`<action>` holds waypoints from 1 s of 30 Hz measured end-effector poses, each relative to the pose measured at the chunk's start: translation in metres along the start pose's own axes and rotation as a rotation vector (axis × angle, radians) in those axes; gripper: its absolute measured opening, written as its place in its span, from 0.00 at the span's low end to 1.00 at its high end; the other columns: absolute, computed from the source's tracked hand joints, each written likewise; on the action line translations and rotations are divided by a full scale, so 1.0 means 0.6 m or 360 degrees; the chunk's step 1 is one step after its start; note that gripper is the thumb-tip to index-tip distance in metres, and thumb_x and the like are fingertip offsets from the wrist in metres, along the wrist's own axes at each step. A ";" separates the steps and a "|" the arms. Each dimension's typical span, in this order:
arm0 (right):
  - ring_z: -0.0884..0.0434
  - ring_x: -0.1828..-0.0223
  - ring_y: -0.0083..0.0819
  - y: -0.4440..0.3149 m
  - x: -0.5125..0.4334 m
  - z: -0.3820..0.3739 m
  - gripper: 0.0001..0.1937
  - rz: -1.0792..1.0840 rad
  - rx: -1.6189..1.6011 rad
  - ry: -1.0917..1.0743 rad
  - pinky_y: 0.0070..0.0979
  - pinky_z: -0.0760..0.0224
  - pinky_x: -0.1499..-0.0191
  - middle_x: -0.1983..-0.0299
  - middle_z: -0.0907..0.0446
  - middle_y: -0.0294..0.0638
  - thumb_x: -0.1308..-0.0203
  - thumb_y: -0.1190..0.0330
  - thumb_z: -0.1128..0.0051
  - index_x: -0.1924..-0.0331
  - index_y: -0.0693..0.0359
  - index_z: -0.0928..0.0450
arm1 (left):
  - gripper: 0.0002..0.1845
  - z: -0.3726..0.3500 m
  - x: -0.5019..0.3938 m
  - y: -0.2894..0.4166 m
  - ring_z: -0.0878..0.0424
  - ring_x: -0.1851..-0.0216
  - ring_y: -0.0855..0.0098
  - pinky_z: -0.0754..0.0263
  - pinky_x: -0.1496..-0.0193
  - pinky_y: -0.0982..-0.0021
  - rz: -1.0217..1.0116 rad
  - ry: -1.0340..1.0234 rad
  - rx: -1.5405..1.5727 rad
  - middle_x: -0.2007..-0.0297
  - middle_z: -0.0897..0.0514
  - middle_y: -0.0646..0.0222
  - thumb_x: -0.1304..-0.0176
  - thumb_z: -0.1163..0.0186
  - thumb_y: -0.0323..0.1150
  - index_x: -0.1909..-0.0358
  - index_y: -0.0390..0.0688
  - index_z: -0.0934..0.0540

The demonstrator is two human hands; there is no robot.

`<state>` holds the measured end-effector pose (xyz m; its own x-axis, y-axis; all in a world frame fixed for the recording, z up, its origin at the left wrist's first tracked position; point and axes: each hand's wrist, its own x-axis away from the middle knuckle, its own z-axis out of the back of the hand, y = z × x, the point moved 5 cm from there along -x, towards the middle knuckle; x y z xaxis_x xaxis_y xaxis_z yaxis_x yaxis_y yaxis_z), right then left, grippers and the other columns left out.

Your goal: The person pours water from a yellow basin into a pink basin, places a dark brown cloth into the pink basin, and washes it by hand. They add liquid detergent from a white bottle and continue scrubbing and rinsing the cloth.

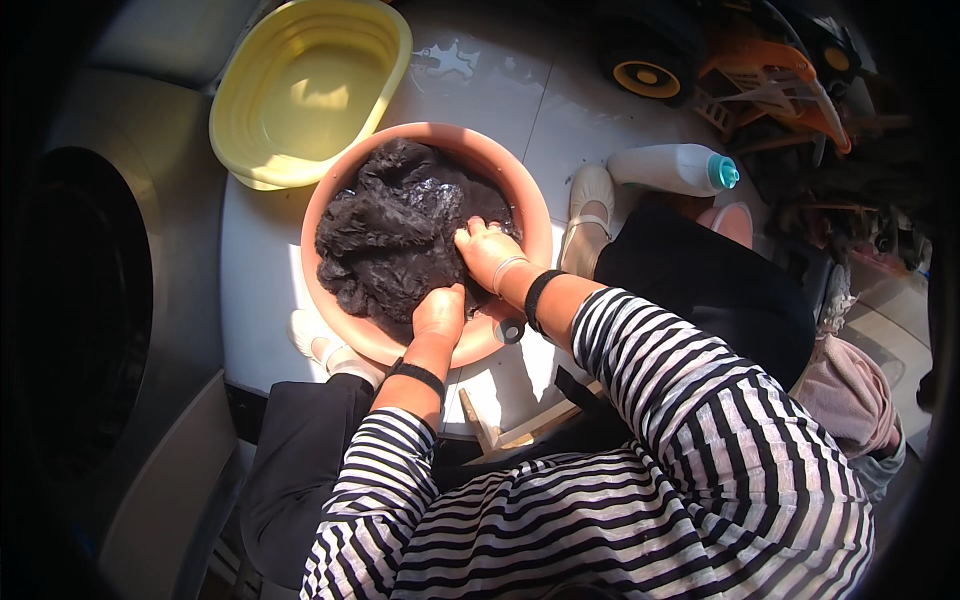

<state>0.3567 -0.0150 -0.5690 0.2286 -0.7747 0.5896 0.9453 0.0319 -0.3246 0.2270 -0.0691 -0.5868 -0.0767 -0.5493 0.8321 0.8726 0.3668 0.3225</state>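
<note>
A round pink plastic basin (536, 217) stands on the floor between my feet. A soaked, dark, furry cloth item (382, 240) fills most of it, with dark wet liquid showing at the right. My left hand (440, 313) is closed on the dark furry item near the basin's near side. My right hand (486, 251) lies at the basin's right, its fingers spread and partly dipped into the wet dark mass; whether it grips any of it cannot be told. A round dark piece with a light ring (509, 331) sits at the near right rim.
A yellow plastic tub (300, 97) touches the basin at the back left. A white bottle with a teal cap (667, 169) lies by my right shoe. A front-loading machine (94, 300) is at the left. Toys, including an orange plastic frame (787, 75), stand at the back right.
</note>
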 end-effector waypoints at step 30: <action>0.17 0.42 0.47 -0.006 0.041 0.023 0.22 0.0022 0.0425 -0.0274 0.46 0.32 0.37 0.44 0.20 0.47 0.43 0.67 0.33 0.43 0.57 0.21 | 0.10 0.054 0.043 -0.080 0.20 0.43 0.55 0.23 0.40 0.61 -0.0454 0.0262 -0.0965 0.51 0.16 0.57 0.40 0.38 0.28 0.57 0.44 0.14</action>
<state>0.3621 -0.0253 -0.5430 0.2563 -0.6554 0.7105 0.9643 0.2242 -0.1410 0.1674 -0.0762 -0.5663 -0.3112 -0.6863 0.6574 0.9485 -0.2676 0.1696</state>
